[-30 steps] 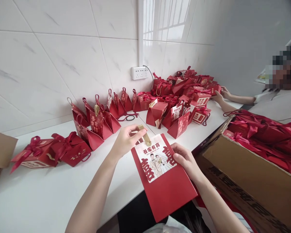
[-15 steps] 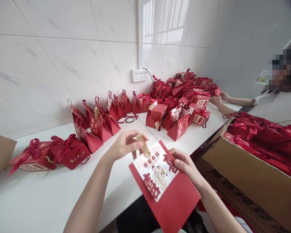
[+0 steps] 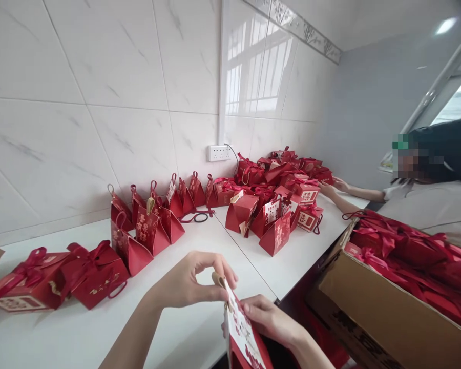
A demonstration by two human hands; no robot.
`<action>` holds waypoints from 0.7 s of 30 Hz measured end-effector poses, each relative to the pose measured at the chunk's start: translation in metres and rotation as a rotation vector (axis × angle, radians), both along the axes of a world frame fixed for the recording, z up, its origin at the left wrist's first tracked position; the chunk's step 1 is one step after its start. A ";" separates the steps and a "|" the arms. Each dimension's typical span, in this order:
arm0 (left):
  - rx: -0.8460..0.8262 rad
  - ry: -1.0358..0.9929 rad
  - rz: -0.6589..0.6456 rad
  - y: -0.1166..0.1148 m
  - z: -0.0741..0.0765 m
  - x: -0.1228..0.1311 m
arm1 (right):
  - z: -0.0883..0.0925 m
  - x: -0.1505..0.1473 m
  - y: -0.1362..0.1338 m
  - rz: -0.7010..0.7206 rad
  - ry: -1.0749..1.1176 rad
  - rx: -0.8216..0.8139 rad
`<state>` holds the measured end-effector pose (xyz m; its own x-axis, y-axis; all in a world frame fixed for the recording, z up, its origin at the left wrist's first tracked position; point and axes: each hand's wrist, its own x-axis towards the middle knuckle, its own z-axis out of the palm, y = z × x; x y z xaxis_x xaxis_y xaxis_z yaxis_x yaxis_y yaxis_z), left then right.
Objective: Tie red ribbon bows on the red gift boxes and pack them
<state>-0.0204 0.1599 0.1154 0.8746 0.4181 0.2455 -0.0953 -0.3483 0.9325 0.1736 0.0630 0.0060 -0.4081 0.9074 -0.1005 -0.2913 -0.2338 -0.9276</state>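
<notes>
Low at the front, a red gift box (image 3: pixel 243 330) with a white printed card face is held up off the table, seen almost edge-on. My left hand (image 3: pixel 194 282) pinches its top edge beside a gold ribbon loop (image 3: pixel 217 279), thumb on the card side and fingers behind. The fingers of my right hand (image 3: pixel 271 318) are closed on the box's right side. The lower part of the box runs out of the picture.
Several red gift boxes (image 3: pixel 159 225) with loops line the white table (image 3: pixel 200 338) along the wall. A heap of ribboned boxes (image 3: pixel 284 177) lies farther back. On the right stands a cardboard carton (image 3: pixel 369 297) full of them; beyond it a co-worker's hands (image 3: pixel 332 188) touch the heap.
The gift box has turned from card-face-on to nearly edge-on. My left fingers have shifted from the gold loop to the top edge. The camera view has tilted up.
</notes>
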 end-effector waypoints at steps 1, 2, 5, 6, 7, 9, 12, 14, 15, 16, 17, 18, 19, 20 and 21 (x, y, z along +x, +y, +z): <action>0.027 0.018 0.018 -0.004 0.002 -0.001 | 0.001 0.001 0.001 -0.006 -0.040 0.031; 0.062 0.043 0.040 -0.008 0.004 -0.001 | 0.002 0.002 0.001 -0.015 -0.075 0.064; 0.222 0.148 0.119 -0.018 0.009 -0.003 | 0.007 0.008 -0.002 -0.117 -0.170 0.145; 0.290 0.189 0.147 -0.021 0.010 -0.003 | 0.009 0.010 -0.004 -0.172 -0.203 0.170; 0.362 0.227 0.175 -0.023 0.011 -0.002 | 0.010 0.012 -0.006 -0.228 -0.229 0.204; 0.497 0.286 0.227 -0.027 0.011 0.000 | 0.014 0.014 -0.011 -0.288 -0.238 0.286; 0.586 0.302 0.269 -0.031 0.007 0.005 | 0.019 0.014 -0.018 -0.256 -0.237 0.370; 0.571 0.274 0.295 -0.032 0.003 0.006 | 0.023 0.013 -0.020 -0.275 -0.355 0.363; 0.559 0.258 0.311 -0.033 0.001 0.006 | 0.024 0.013 -0.020 -0.292 -0.432 0.361; 0.553 0.242 0.327 -0.033 -0.001 0.005 | 0.025 0.012 -0.020 -0.305 -0.500 0.372; 0.559 0.225 0.333 -0.032 -0.002 0.005 | 0.025 0.011 -0.019 -0.308 -0.546 0.397; 0.577 0.210 0.328 -0.032 -0.003 0.004 | 0.025 0.011 -0.018 -0.300 -0.568 0.433; 0.603 0.196 0.315 -0.030 -0.003 0.004 | 0.025 0.010 -0.017 -0.283 -0.577 0.469; 0.629 0.184 0.306 -0.029 -0.003 0.004 | 0.024 0.010 -0.018 -0.273 -0.584 0.490; 0.653 0.176 0.297 -0.028 -0.001 0.004 | 0.023 0.011 -0.019 -0.281 -0.598 0.486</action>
